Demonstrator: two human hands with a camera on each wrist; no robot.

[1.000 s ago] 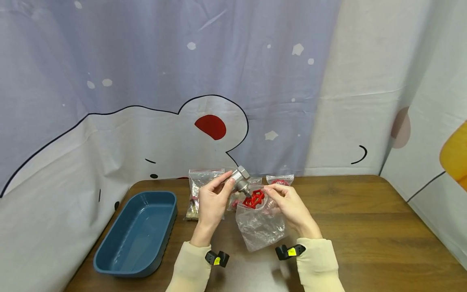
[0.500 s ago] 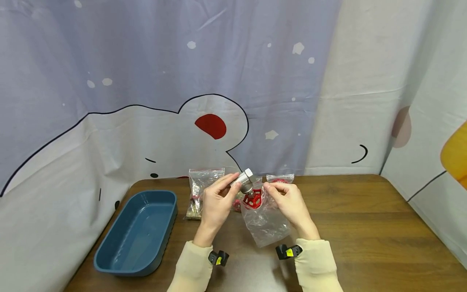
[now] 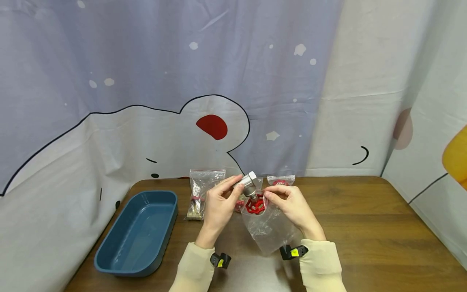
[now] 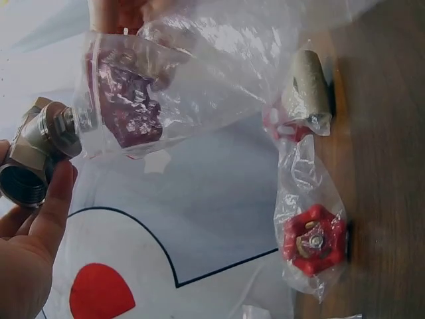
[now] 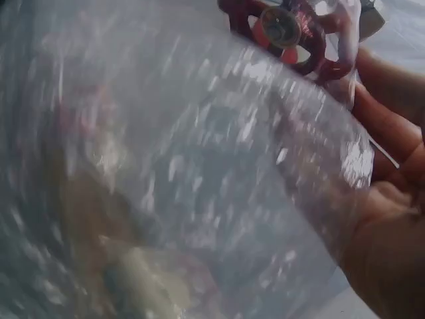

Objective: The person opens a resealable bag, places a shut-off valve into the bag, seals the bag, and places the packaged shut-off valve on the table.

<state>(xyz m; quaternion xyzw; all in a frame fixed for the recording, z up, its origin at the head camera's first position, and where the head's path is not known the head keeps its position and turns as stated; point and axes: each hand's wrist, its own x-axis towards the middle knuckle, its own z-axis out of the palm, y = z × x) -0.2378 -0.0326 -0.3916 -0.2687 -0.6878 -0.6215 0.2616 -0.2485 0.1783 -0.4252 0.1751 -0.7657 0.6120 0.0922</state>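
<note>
My left hand (image 3: 221, 202) grips the silver metal body of a gate valve (image 3: 248, 182) between thumb and fingers. The valve tilts downward, and its red handwheel (image 3: 255, 205) sits inside the mouth of a clear plastic bag (image 3: 271, 233). My right hand (image 3: 290, 205) pinches the bag's rim on the right side. In the left wrist view the threaded opening of the valve (image 4: 30, 156) faces the camera, and the handwheel (image 4: 129, 100) shows through the plastic. The right wrist view is mostly filled by the blurred bag (image 5: 199, 153), with the handwheel (image 5: 285, 33) at the top.
A blue tray (image 3: 169, 231) stands on the wooden table (image 3: 365, 227) at the left. Behind my hands lie several zip bags: one with brass parts (image 3: 197, 202), another holding a red-wheeled valve (image 4: 312, 242). A printed curtain (image 3: 277, 81) hangs behind the table.
My left hand has moved slightly right with the valve, and the handwheel has gone further into the bag's mouth. My right hand still pinches the rim, and the bag has swung a little right.
</note>
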